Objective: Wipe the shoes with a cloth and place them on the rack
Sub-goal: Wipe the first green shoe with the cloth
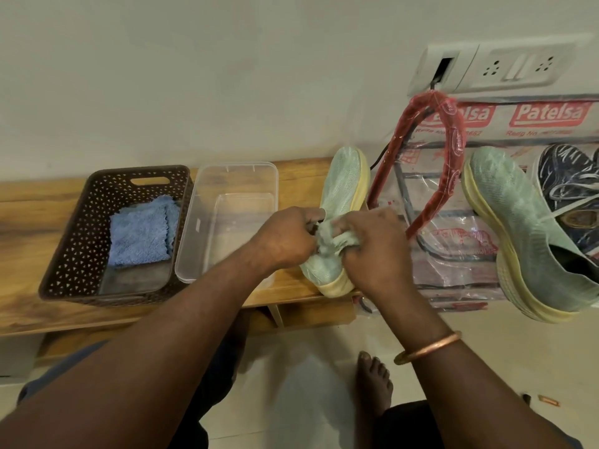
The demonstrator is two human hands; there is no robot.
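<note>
A pale green shoe (345, 186) with a yellow sole lies on the wooden bench (39, 228), toe pointing to the wall. My left hand (285, 238) grips its opening at the middle. My right hand (376, 251) pinches a small grey cloth (327, 241) and presses it on the shoe's upper near the heel. The matching green shoe (525, 234) rests tilted on the plastic-wrapped rack (453, 228) at the right, next to a dark blue patterned shoe (570, 186).
A brown perforated basket (77, 241) with a blue folded cloth (142, 231) stands at the bench's left. A clear plastic tub (233, 176) sits beside it. A red wrapped handle (450, 147) arches over the rack. Wall sockets (518, 68) are above. My bare foot (372, 384) is on the tiled floor.
</note>
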